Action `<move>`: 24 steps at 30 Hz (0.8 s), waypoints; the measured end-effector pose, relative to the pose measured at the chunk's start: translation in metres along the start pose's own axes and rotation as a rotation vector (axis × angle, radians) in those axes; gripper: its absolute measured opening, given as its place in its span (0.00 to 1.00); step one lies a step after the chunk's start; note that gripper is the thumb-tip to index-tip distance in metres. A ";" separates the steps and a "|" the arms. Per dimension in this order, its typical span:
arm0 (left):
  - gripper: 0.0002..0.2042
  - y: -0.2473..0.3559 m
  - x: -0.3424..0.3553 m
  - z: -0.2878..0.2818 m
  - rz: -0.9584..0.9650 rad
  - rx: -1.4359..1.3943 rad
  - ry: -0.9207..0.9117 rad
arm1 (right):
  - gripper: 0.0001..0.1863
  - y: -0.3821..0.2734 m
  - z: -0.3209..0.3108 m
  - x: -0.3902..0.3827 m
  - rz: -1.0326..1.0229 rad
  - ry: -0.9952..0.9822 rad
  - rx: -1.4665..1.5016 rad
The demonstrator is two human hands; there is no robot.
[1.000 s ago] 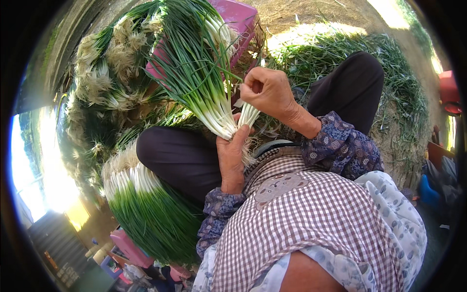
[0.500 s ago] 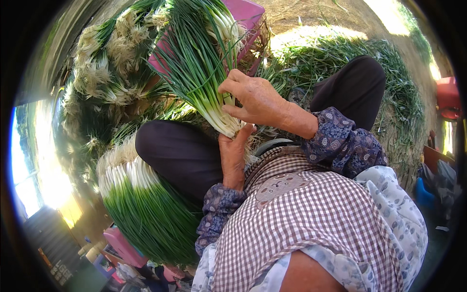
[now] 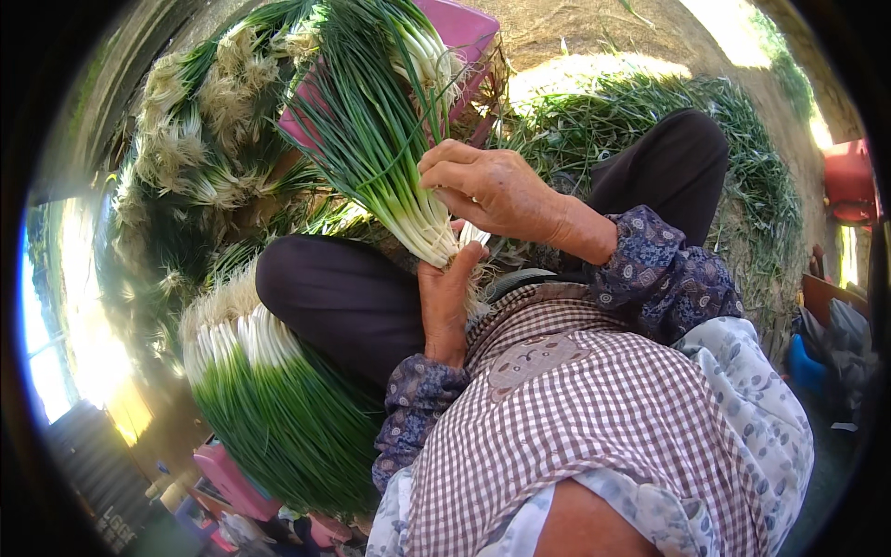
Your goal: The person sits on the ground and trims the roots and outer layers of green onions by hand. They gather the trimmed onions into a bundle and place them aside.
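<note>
My left hand (image 3: 448,295) is closed round the root end of a bunch of spring onions (image 3: 406,200). The white stalks lead away from it, and the long green leaves spread up and to the left over a pink stool (image 3: 473,39). Just above, my right hand (image 3: 492,188) has its fingers bent and pinched together beside the pale stalks. What sits between those fingertips, if anything, is too small to make out. Another small bundle of spring onions (image 3: 429,58) lies on the stool, its roots pointing right.
Left of my knee stands a thick, neat stack of spring onions (image 3: 278,408). Untrimmed, rooty bunches (image 3: 223,93) are heaped at the far left. Loose green leaves (image 3: 687,102) cover the ground beyond my right knee. A red container (image 3: 849,183) stands at the right edge.
My right hand has shifted slightly right and down along the stalks. A white stalk now shows between my two hands. The left hand keeps its hold near the roots.
</note>
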State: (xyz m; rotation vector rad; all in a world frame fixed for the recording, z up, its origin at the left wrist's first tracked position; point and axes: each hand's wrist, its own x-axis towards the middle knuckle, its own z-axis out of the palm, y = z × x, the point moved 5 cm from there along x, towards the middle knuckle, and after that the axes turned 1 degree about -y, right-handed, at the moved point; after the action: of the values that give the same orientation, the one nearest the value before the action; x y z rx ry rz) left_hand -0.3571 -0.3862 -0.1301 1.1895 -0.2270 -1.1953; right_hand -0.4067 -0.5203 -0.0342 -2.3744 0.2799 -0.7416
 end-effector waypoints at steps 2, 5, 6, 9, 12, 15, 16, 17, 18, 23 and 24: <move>0.17 0.001 0.000 0.002 -0.008 0.007 -0.001 | 0.07 0.003 0.019 0.014 0.050 -0.059 -0.029; 0.17 0.001 -0.003 0.002 -0.038 -0.001 0.036 | 0.06 0.020 0.021 0.018 0.198 0.027 -0.165; 0.17 0.000 -0.004 0.000 -0.045 -0.009 0.035 | 0.06 0.024 0.020 0.018 0.249 0.050 -0.195; 0.17 -0.001 -0.004 -0.002 -0.050 -0.022 0.033 | 0.10 0.034 0.025 0.025 0.316 0.107 -0.166; 0.17 -0.004 -0.004 -0.001 -0.019 -0.015 0.035 | 0.10 0.037 0.023 0.037 0.350 0.092 -0.212; 0.17 -0.004 -0.004 -0.001 0.010 -0.008 0.036 | 0.11 0.044 0.024 0.040 0.315 0.164 -0.110; 0.17 -0.004 -0.004 -0.002 0.008 -0.009 0.037 | 0.11 0.047 0.024 0.038 0.298 0.203 -0.052; 0.17 -0.004 -0.004 -0.002 0.006 -0.010 0.037 | 0.11 0.049 0.024 0.034 0.307 0.176 -0.075; 0.17 -0.004 -0.004 -0.002 -0.014 -0.013 0.038 | 0.10 0.051 0.024 0.032 0.323 0.166 -0.058; 0.16 -0.004 -0.005 0.000 -0.063 0.018 0.052 | 0.08 0.046 0.024 0.034 0.343 0.095 -0.085; 0.16 -0.004 -0.004 0.002 -0.049 0.027 0.043 | 0.08 0.045 0.023 0.034 0.296 0.136 -0.101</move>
State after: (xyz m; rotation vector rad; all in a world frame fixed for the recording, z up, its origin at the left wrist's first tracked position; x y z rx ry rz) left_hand -0.3623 -0.3839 -0.1309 1.2497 -0.1832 -1.2111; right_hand -0.3658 -0.5558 -0.0622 -2.3081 0.7235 -0.7612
